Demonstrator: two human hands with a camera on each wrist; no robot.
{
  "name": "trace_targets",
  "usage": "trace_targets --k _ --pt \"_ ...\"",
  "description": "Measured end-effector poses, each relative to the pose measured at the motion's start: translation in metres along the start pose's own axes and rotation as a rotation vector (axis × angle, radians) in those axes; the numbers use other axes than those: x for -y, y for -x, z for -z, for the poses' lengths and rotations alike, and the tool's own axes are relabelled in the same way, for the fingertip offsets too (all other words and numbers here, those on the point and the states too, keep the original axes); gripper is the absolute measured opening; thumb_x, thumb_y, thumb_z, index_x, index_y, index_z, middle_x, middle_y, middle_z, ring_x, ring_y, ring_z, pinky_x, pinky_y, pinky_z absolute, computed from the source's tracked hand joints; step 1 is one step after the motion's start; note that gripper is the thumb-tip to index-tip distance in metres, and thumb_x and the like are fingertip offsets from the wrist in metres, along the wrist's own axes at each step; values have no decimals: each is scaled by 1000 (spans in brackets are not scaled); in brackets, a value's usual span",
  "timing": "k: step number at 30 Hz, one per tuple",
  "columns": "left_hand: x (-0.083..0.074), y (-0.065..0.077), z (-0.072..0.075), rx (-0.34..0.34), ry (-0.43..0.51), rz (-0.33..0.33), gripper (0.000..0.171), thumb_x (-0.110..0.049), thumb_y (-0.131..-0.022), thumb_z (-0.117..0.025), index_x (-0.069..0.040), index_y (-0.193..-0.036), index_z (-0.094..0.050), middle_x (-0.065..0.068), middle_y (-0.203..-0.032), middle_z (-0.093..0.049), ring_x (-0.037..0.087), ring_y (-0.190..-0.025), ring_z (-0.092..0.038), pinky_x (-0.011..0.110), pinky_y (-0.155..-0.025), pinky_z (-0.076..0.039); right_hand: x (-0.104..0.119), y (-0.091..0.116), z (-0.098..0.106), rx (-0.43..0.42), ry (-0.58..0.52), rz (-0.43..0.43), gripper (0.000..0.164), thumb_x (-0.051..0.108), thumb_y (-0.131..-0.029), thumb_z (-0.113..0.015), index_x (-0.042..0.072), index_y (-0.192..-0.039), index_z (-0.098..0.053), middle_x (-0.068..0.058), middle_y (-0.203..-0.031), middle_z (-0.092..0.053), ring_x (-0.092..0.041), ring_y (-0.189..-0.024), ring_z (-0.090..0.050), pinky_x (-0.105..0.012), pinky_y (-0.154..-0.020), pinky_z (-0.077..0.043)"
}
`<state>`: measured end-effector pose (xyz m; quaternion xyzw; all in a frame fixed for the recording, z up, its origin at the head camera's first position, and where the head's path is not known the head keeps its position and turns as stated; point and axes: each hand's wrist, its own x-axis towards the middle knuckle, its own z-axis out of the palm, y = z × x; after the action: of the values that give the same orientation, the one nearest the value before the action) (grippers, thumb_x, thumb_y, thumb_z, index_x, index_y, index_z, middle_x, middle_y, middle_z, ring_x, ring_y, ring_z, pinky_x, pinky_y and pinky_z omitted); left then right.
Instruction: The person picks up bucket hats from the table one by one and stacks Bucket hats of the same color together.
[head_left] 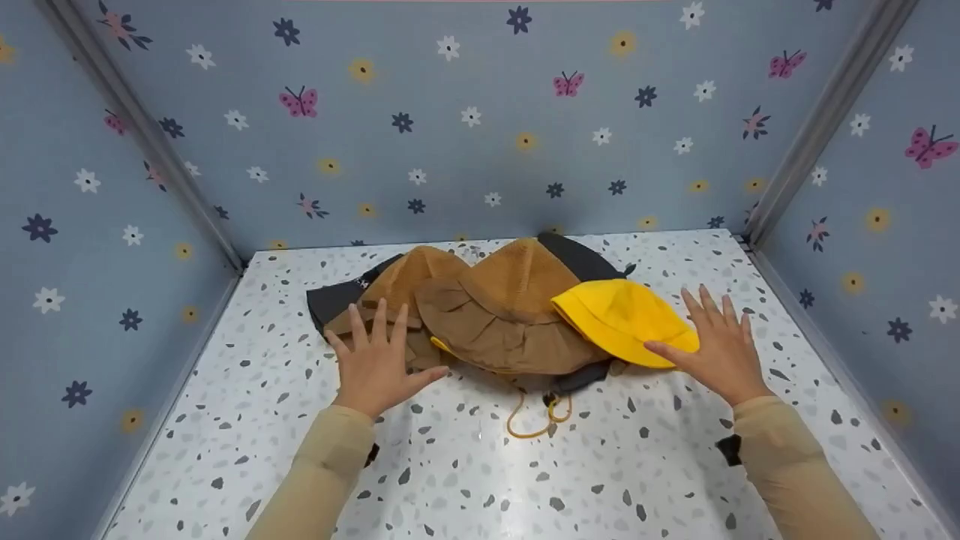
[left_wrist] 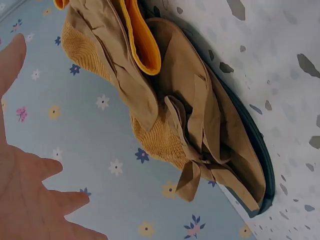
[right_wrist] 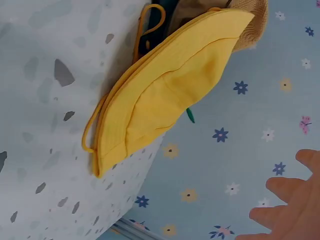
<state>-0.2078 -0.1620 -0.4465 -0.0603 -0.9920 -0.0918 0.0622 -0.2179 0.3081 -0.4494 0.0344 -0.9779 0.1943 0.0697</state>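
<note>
Several hats lie in an overlapping heap on the speckled white table (head_left: 480, 465). In the middle is a brown hat (head_left: 517, 330) with a knitted tan crown and a wide cloth brim. A second tan-crowned hat (head_left: 420, 274) lies left of it, with a tied cloth bow (left_wrist: 192, 165) visible in the left wrist view. A yellow bucket hat (head_left: 630, 319) rests at the right end. Dark hats (head_left: 585, 255) show partly from beneath. My left hand (head_left: 375, 371) is spread over the heap's left side, holding nothing. My right hand (head_left: 720, 352), also spread, is beside the yellow hat.
Flower-and-butterfly patterned panels (head_left: 480, 150) enclose the table at the back and both sides, with grey metal posts (head_left: 825, 127) at the corners. An orange cord (head_left: 529, 435) trails from the heap toward the front. Small black pieces (head_left: 729, 450) show by both forearms.
</note>
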Motion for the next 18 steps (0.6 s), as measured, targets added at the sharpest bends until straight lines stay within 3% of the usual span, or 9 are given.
trace_targets --k 10,14,18 --pt "-43 -17 -23 0 187 -44 94 -69 -87 -58 -11 -156 -30 16 -156 -39 46 -145 -28 67 -113 -28 -39 -25 -16 142 -273 -269 113 78 -83 -53 7 -160 -9 -29 -162 -10 -52 -147 -12 -72 -113 -16" --pt "-59 -16 -34 -18 237 -87 89 -67 -89 -57 -10 -154 -34 15 -153 -43 42 -143 -34 61 -112 -35 -47 -28 -30 165 -461 -384 113 77 -85 -52 8 -160 -4 -26 -164 -7 -48 -149 -11 -66 -117 -17" --pt "-73 -11 -44 -6 292 -133 86 -66 -91 -56 -11 -153 -36 15 -151 -46 40 -142 -37 61 -109 -38 -56 -27 -44 122 -713 -542 107 72 -87 -54 12 -160 -3 -19 -166 -3 -40 -152 -12 -56 -121 -22"
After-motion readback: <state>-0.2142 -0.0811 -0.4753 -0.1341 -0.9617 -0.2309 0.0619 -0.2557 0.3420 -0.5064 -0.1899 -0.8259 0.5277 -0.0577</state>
